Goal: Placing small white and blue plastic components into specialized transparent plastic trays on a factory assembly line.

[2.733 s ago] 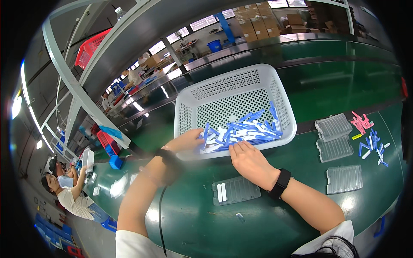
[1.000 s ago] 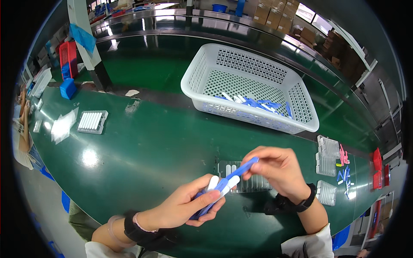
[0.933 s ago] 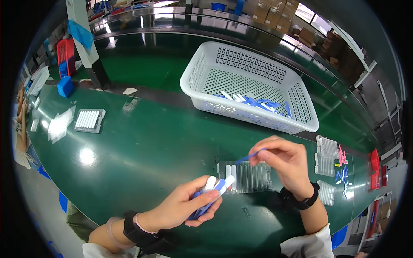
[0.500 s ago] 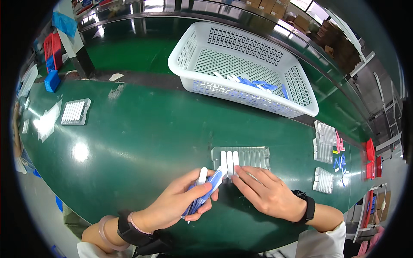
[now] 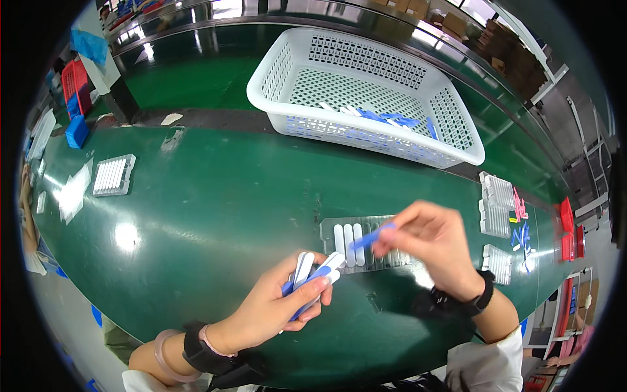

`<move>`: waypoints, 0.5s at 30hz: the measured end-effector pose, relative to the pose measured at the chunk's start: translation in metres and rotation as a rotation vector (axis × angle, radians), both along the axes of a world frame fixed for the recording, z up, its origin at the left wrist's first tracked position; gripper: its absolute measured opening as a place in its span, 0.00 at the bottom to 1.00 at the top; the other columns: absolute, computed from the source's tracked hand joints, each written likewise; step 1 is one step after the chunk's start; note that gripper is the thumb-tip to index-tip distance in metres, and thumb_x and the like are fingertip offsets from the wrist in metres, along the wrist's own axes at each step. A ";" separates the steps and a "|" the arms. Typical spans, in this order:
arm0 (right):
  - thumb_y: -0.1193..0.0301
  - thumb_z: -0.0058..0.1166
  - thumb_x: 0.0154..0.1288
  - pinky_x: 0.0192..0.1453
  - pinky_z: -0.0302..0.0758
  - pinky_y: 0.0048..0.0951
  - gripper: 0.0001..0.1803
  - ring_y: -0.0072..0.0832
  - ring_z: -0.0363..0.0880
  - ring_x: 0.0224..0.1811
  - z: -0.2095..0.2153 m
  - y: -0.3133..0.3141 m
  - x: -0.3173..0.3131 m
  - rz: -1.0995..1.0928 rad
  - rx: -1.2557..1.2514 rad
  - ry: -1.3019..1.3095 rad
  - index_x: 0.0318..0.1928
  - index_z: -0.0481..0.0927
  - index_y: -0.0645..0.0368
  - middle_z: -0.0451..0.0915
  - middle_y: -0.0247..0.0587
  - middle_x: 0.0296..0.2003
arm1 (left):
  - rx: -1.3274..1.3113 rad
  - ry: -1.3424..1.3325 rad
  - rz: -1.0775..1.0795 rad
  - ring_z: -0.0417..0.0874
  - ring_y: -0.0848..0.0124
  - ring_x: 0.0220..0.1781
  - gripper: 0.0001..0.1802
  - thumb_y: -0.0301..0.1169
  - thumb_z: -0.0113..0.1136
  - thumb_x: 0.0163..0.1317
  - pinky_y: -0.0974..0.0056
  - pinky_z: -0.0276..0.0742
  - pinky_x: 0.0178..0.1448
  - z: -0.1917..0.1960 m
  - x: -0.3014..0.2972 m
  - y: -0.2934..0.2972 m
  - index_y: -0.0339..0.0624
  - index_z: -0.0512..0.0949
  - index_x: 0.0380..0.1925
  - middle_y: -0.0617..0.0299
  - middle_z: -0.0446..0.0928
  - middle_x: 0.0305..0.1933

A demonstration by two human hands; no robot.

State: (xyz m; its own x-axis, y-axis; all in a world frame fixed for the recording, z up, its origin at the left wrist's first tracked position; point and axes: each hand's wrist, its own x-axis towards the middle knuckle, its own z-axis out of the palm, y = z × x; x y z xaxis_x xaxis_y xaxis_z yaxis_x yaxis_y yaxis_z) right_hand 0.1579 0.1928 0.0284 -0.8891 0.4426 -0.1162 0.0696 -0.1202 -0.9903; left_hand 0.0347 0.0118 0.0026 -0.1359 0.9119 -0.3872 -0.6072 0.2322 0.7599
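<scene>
My left hand [image 5: 271, 304] is closed round a bundle of slim white and blue round-ended sticks [image 5: 326, 266], which point up and away. Just beyond it lies a clear plastic slotted tray [image 5: 328, 228], with white round-ended sticks [image 5: 348, 245] side by side in its left slots. The slots to their right look bare where they show. My right hand [image 5: 434, 242] is above the tray's right side, pinching a thin blue strip [image 5: 369, 238] whose tip reaches over the white sticks. Hand and strip are smeared by motion, and the hand hides the tray's right end.
A white lattice basket [image 5: 366, 147] at the back contains loose blue and white pieces. A filled tray [image 5: 114, 175] and clear plastic sheets [image 5: 75, 193] lie left. Stacked trays [image 5: 494, 219], another tray [image 5: 498, 264] and pink and blue strips [image 5: 521, 238] are at right.
My right hand has risen from the rightmost white stick in the tray and moved up and right, now with a blue strip between its fingers. My left hand has barely moved.
</scene>
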 end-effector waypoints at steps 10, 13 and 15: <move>0.76 0.51 0.41 0.42 0.71 0.30 0.19 0.35 0.72 0.41 -0.018 -0.012 0.020 0.360 1.712 0.063 0.39 0.71 0.67 0.74 0.46 0.39 | 0.011 -0.201 -0.001 0.66 0.78 0.23 0.14 0.30 0.41 0.64 0.77 0.56 0.15 -0.005 -0.003 -0.001 0.36 0.63 0.48 0.60 0.68 0.31; 0.76 0.54 0.45 0.38 0.72 0.27 0.17 0.34 0.73 0.36 -0.010 -0.018 0.022 0.338 1.633 0.021 0.39 0.72 0.65 0.75 0.46 0.36 | -0.003 -0.035 -0.037 0.67 0.78 0.22 0.12 0.29 0.42 0.64 0.77 0.55 0.16 -0.001 -0.001 -0.001 0.36 0.64 0.46 0.59 0.69 0.31; 0.74 0.57 0.51 0.33 0.73 0.25 0.14 0.30 0.75 0.30 -0.007 -0.027 0.014 0.150 0.887 -0.081 0.39 0.72 0.64 0.76 0.44 0.33 | -0.003 0.022 -0.060 0.67 0.79 0.22 0.12 0.29 0.42 0.64 0.77 0.55 0.16 -0.001 0.001 -0.001 0.36 0.64 0.45 0.59 0.70 0.31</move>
